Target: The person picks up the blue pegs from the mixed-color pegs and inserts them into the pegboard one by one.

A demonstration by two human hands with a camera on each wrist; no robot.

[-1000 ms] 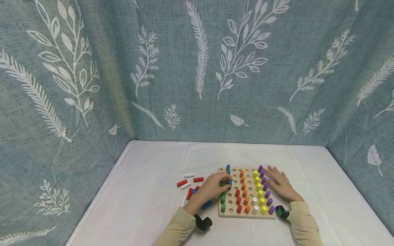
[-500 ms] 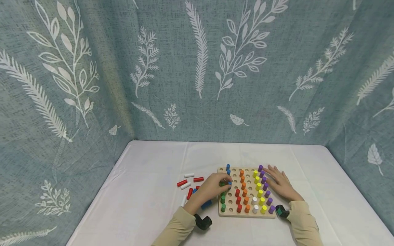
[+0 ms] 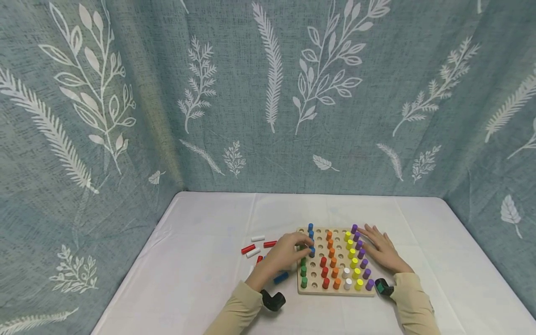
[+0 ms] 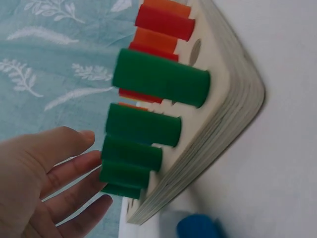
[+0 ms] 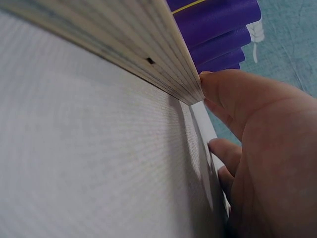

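A wooden pegboard lies on the white table, with upright coloured pegs in columns. My left hand is over its left side, thumb and forefinger apart beside a standing blue peg. In the left wrist view, the fingers of that hand are spread beyond a row of green pegs, with nothing seen between them. My right hand lies along the board's right edge, beside the purple pegs. Its thumb touches the board's side in the right wrist view, its other fingers extended.
Left of the board, loose red pegs and white pegs lie on the table, some partly behind the left arm. A blue peg lies near the board's left edge. A patterned curtain surrounds the table's back and sides.
My left hand has loosened from the blue peg, its thumb and forefinger parting and drawing slightly left. The blue peg stands in its column. My right hand stays in place.
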